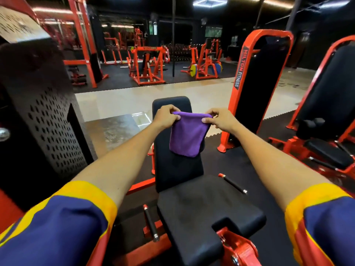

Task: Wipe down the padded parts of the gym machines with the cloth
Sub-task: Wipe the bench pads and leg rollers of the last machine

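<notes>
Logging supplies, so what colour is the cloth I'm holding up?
Purple, plain; the cloth shows clearly in the head view.

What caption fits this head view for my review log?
Left hand and right hand pinch a purple cloth by its top corners in front of the black backrest pad.

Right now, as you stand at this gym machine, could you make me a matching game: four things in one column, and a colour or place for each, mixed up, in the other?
Column one:
1. cloth
2. seat
3. lettered frame
4. left hand

Column two:
a. orange-red, standing to the right of the backrest
b. purple, hanging in front of the backrest
c. pinching the cloth's top left corner
d. black, low and nearest the camera

Pairs: 1-b, 2-d, 3-a, 4-c
</notes>
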Motion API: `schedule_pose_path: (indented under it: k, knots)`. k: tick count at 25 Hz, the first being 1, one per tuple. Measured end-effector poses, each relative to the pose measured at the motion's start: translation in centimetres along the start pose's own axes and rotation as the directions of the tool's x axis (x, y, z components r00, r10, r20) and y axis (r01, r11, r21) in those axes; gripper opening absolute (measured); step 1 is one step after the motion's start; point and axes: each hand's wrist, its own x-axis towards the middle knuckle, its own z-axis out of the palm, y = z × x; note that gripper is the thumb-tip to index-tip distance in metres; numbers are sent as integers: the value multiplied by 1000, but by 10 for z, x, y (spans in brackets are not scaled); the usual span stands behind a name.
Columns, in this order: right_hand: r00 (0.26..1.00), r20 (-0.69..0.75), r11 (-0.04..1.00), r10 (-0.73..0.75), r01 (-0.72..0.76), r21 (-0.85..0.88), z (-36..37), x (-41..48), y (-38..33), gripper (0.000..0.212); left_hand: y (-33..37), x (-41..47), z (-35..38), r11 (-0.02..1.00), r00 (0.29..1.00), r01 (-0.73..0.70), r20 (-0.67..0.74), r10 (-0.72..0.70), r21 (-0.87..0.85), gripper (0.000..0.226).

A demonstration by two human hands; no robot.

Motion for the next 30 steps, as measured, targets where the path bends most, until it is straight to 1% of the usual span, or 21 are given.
schedule_pose_path:
  k: [4,7,9,11,14,16,19,21,22,24,26,27,28,30]
  knots:
    - [999,30,1000,-18,18,4,28,60,28,8,-27,38,1,996,999,47,7,-47,75,17]
    - [997,-47,997,-61,59,-52,47,102,46,8,-47,75,2,995,997,74,-11,-74,69,14]
    - [995,-77,996,-66,61,-59,60,135,56,11,-65,106,5,995,996,81,-26,-80,62,10]
    - [996,-73,997,-50,45,-67,74,169,64,13,-90,136,9,996,996,74,-43,-72,48,8]
    - [997,-80,991,1,-12,-131,93,221,78,15,-127,182,11,997,996,80,-47,-80,-8,6]
    - [995,-99,994,30,-40,-103,109,255,78,16,-148,216,5,995,995,82,-44,-85,-60,6]
    - [977,-200,996,70,-79,-39,137,317,69,20,-180,281,-8,982,991,85,-85,-100,-171,10]
    - [942,-317,991,113,-85,100,160,356,62,17,-198,322,-13,966,988,67,-120,-100,-250,2]
    - [919,-370,983,138,-82,161,171,370,59,15,-205,336,-13,958,983,67,-144,-111,-278,12]
    - [877,-461,982,135,-57,179,200,384,57,14,-225,350,-6,953,978,90,-157,-139,-288,32]
    - [886,-463,993,36,22,119,232,381,59,26,-249,352,10,953,979,36,-181,-94,-301,43]
    - [903,-427,997,-47,70,38,247,379,63,32,-259,353,21,949,973,-10,-220,-63,-317,42]
    - [913,-381,988,-148,123,-91,261,378,70,37,-265,355,29,940,965,-47,-258,-45,-339,41]
    - [899,-308,908,-312,187,-374,279,381,84,47,-273,362,39,923,955,-45,-288,-73,-383,48]
